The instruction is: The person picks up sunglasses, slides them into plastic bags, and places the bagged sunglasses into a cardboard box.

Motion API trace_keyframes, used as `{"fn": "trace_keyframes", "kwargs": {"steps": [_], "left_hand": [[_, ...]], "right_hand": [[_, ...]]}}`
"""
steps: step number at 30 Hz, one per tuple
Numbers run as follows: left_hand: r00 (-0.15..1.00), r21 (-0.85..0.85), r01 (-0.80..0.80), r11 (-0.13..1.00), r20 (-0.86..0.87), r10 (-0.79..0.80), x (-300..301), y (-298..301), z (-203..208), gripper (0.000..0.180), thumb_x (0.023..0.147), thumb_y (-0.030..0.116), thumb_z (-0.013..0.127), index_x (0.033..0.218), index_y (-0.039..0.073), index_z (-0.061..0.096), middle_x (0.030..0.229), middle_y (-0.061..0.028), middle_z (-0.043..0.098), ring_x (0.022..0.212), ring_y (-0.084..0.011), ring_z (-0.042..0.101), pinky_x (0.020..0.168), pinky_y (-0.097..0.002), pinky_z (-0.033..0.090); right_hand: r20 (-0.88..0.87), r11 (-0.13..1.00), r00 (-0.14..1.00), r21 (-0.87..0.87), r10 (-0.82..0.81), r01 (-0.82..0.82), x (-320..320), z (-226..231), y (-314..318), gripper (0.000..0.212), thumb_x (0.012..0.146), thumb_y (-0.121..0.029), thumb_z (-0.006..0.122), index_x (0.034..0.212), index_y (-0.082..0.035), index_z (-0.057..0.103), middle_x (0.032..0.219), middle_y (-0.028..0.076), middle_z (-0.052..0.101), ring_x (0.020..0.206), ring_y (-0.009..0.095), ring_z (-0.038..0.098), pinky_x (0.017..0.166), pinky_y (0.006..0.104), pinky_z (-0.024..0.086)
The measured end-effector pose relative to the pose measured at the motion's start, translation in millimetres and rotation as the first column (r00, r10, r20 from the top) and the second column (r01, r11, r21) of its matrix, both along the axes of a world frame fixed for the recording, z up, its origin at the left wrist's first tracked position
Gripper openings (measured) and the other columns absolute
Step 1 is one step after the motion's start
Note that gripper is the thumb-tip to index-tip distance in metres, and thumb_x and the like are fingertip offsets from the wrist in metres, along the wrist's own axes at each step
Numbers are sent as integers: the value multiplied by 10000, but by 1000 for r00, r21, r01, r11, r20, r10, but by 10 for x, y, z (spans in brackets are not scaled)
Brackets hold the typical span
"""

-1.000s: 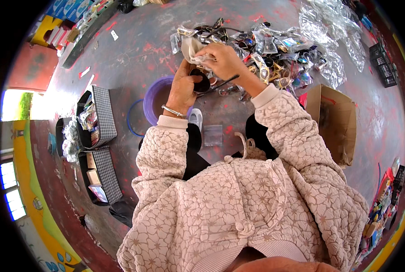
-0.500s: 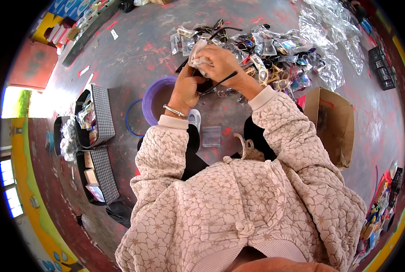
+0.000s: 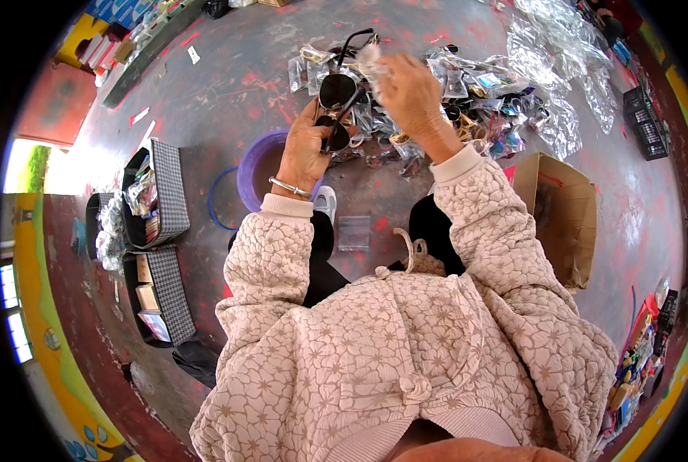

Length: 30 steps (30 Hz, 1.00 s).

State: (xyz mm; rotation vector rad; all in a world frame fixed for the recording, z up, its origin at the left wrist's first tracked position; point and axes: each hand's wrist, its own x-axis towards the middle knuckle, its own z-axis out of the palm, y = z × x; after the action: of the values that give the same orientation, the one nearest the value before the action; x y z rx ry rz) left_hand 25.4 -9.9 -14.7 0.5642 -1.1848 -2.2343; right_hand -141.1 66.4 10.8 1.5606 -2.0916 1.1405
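Dark-lensed sunglasses (image 3: 336, 92) are gripped in my left hand (image 3: 304, 148), whose fingers close round the lower lens. Both temples stand unfolded, pointing up and to the right. My right hand (image 3: 410, 94), slightly blurred, is to the right of the sunglasses and apart from them. A crumpled whitish cloth (image 3: 371, 63) is pinched in its fingers. Behind and to the right of my hands spreads a heap of eyewear (image 3: 467, 115), many pieces in clear plastic bags.
Below my left hand stands a purple basin (image 3: 250, 181), beside a blue ring (image 3: 213, 202). A cardboard box (image 3: 582, 223) is at the right. Checked storage boxes (image 3: 173, 192) stand left. Clear plastic sheeting (image 3: 548, 73) and a black crate (image 3: 646, 123) lie far right. A small clear bag (image 3: 354, 232) lies between my feet.
My right hand has moved right and up with the cloth, away from the sunglasses. The sunglasses have turned in my left hand, so both lenses now show.
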Motion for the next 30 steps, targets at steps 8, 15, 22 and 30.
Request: {"fn": "trace_keyframes", "kwargs": {"steps": [8, 15, 22, 30], "left_hand": [[986, 117, 8, 993, -168, 12, -91, 99, 18, 445, 848, -65, 361, 1289, -11, 372, 1174, -102, 515, 1022, -185, 538, 865, -298, 464], [980, 292, -85, 952, -147, 133, -102, 51, -33, 367, 934, 71, 316, 1292, 2, 356, 1158, -120, 519, 971, -210, 566, 825, -366, 512], [961, 376, 85, 923, -276, 23, -68, 13, -36, 439, 945, 317, 323, 1253, 15, 402, 1170, -120, 523, 1057, -257, 531, 895, -390, 443], [997, 382, 65, 922, -68, -42, -12, -150, -125, 474, 925, 298, 354, 1231, -60, 404, 1204, -167, 508, 1104, -259, 498, 968, -371, 373]], "right_hand": [[24, 947, 947, -26, 322, -321, 255, -116, -85, 158, 735, -130, 598, 878, -72, 632, 850, 69, 625, 757, 238, 613, 654, 332, 492], [442, 962, 856, -171, 269, -214, 76, 27, -32, 188, 755, -183, 621, 893, -56, 637, 750, 126, 640, 683, 213, 628, 614, 300, 483], [134, 872, 871, 76, 472, -484, 468, -153, 18, 122, 735, -98, 586, 850, -58, 585, 806, 98, 599, 730, 283, 583, 618, 344, 465], [-64, 763, 761, 95, 646, -640, 569, -205, 26, 157, 685, -3, 530, 806, -100, 547, 768, 61, 574, 760, 282, 572, 618, 358, 458]]}}
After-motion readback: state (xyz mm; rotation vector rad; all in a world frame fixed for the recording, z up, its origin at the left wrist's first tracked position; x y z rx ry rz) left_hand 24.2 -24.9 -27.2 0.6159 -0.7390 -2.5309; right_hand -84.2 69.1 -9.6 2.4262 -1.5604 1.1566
